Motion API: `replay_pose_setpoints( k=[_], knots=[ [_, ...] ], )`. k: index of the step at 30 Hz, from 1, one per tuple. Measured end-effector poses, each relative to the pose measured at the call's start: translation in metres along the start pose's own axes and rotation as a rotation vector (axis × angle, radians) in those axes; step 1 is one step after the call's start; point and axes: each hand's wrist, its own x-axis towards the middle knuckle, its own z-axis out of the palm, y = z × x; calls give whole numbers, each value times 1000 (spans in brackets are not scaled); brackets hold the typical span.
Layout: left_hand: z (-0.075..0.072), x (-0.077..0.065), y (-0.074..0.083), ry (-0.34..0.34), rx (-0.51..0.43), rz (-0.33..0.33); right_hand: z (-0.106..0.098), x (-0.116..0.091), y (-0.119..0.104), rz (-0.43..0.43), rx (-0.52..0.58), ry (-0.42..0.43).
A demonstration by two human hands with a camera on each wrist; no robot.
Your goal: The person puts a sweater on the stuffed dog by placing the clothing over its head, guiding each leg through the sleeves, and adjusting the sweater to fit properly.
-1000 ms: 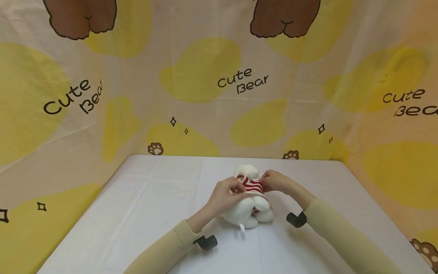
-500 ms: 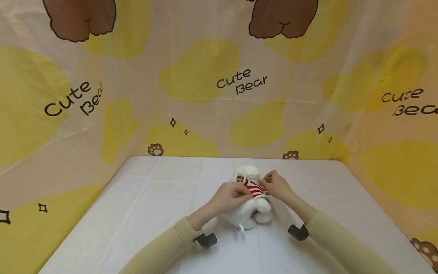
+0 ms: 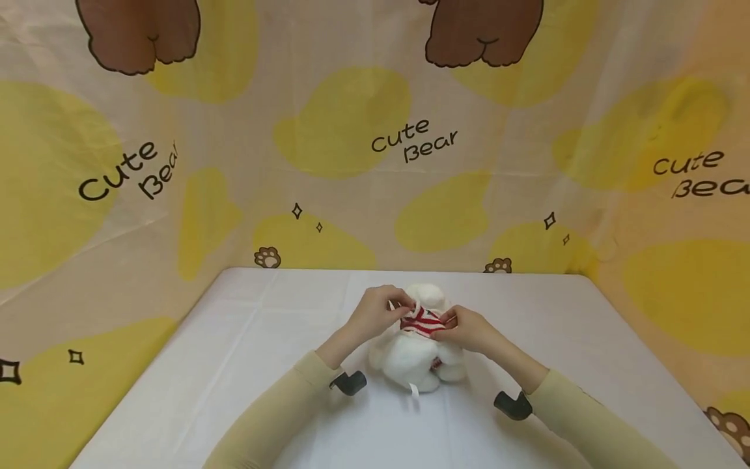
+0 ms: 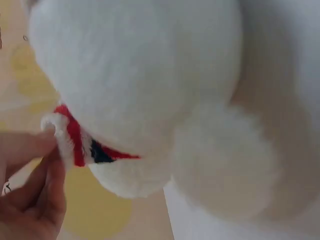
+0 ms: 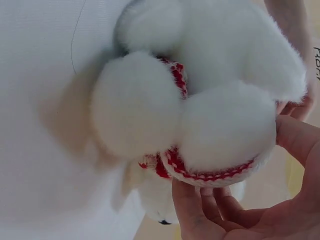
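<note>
A white plush toy [image 3: 407,361] sits on the table with a red-and-white striped knitted sweater [image 3: 422,322] around its middle. My left hand [image 3: 377,311] is at the sweater's far left; in the left wrist view thumb and fingers pinch its white knitted edge [image 4: 61,135], pulled a little away from the fur. On the other side my right hand [image 3: 469,329] grips the sweater's right part. The right wrist view has that hand's fingers [image 5: 187,205] against the red-and-white hem [image 5: 215,177], its thumb pressed on the white fur. A small white tag [image 3: 414,391] hangs at the toy's near end.
The toy rests on a white-covered table [image 3: 263,365] with rounded far corners. A yellow-and-cream printed cloth [image 3: 340,124] rises behind and along both sides. Black wrist mounts [image 3: 350,383] jut below each sleeve.
My left hand has moved from the sweater's near hem up to its far left edge. The right hand has come nearer and now grips the sweater's right side.
</note>
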Motion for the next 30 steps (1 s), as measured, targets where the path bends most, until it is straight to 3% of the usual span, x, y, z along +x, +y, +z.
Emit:
replay_pose_setpoints(
  k=[5,10,16,19,25,30],
  knots=[
    [3,13,-6,-223,18,-13,1,0,5,-3,70,-16],
    [-1,24,-8,-329,-2,-69,3,2,9,7,127,-3],
    [-6,30,-9,-455,-133,-126,4,4,14,5,164,35],
    [-5,30,-8,-446,-138,-114,4,5,16,-3,185,51],
    [4,29,-10,-318,-94,-68,4,8,18,-17,231,65],
    [11,29,-13,-273,-131,-107,6,9,19,-19,264,58]
  ],
)
